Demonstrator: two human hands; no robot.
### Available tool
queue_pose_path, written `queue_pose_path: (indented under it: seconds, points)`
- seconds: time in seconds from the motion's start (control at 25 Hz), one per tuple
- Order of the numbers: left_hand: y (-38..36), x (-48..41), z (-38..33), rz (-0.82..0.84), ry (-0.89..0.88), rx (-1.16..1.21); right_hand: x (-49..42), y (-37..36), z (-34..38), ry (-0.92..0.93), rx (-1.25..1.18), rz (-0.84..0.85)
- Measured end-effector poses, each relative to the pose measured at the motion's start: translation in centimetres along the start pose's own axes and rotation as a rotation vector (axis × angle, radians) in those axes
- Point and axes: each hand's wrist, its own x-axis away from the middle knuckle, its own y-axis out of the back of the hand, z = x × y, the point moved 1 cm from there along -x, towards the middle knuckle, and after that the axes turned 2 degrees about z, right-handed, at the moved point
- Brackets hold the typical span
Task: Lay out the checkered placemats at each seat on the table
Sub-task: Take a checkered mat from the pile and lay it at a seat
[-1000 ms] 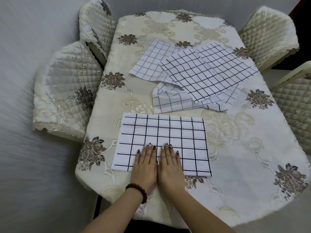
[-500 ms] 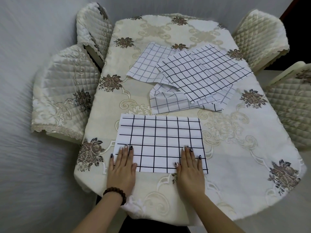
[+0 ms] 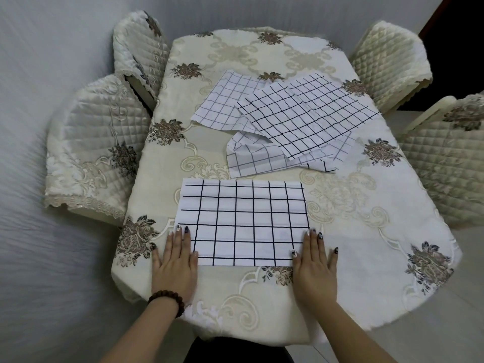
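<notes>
A white placemat with black checks (image 3: 243,221) lies flat and square at the near end of the table (image 3: 366,231). My left hand (image 3: 175,260) lies flat on its near left corner, fingers straight. At the near right corner my right hand (image 3: 314,263) presses flat the same way. A loose heap of several more checkered placemats (image 3: 288,119) lies overlapping in the middle of the table; one at the bottom is crumpled.
The table wears a cream cloth with brown flower motifs. Two quilted cream chairs (image 3: 91,142) stand along the left side and two more chairs (image 3: 392,58) along the right. The table's far end (image 3: 248,48) holds nothing but cloth.
My hands have slid apart from the middle of the near placemat's front edge out to its two near corners, smoothing it flat. The heap has not moved.
</notes>
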Motion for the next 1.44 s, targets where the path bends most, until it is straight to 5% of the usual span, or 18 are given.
queue_pose_path:
  seconds: [0.16, 0.24, 0.32, 0.44, 0.6, 0.84, 1.44]
  points:
    - [1.8, -0.3, -0.1, 0.075, -0.018, 0.114, -0.6, 0.9, 0.2, 0.034, -0.073, 0.095]
    - [3.9, -1.5, -0.4, -0.042, 0.059, 0.35, -1.6, 2.6, 0.7, -0.005, -0.277, 0.109]
    - [6.0, -4.0, -0.5, -0.13, 0.254, 0.622, -2.9, 4.7, 1.2, -0.155, -0.537, 0.028]
    - [7.7, -7.9, -0.2, 0.019, 0.47, 0.849, -5.8, 6.6, 1.1, -0.409, -0.764, 0.099]
    - [7.7, -9.7, 0.1, 0.237, 0.484, 0.764, -8.1, 7.1, 0.9, -0.507, -0.747, 0.301]
    - [7.7, -10.2, -0.6, 0.353, 0.455, 0.734, -9.5, 6.6, 1.9, -0.575, -0.686, 0.419]
    - [8.0, -11.9, 1.3, 0.262, 0.592, 1.264, -11.5, 8.0, 1.3, -0.409, -0.838, 0.242]
